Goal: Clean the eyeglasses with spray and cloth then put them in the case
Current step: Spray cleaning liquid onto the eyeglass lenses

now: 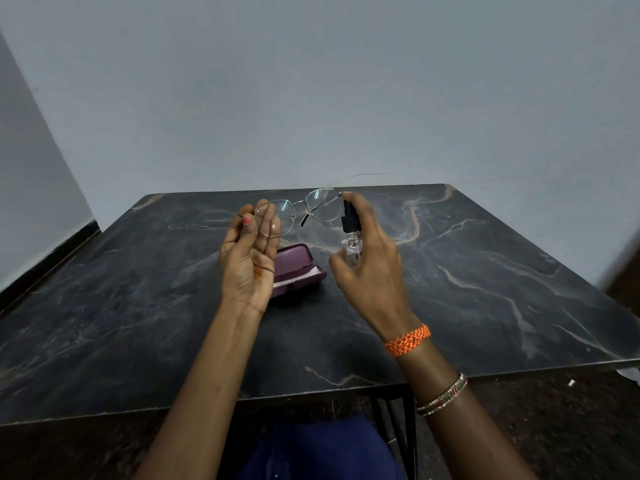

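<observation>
Thin metal-framed eyeglasses [313,209] are held up above the dark marble table [138,306]. My left hand [247,258] pinches their left lens rim between thumb and fingers, palm facing me. My right hand [370,265] grips a small clear spray bottle [351,233] with a black nozzle, its forefinger on top of the nozzle, right beside the right lens. A purple eyeglass case [301,268] lies open on the table behind my left hand, with a white cloth [301,277] showing inside it.
A grey wall stands close behind the table's far edge. The table's near edge runs across below my forearms, with black metal legs under it. My lap in blue fabric shows at the bottom.
</observation>
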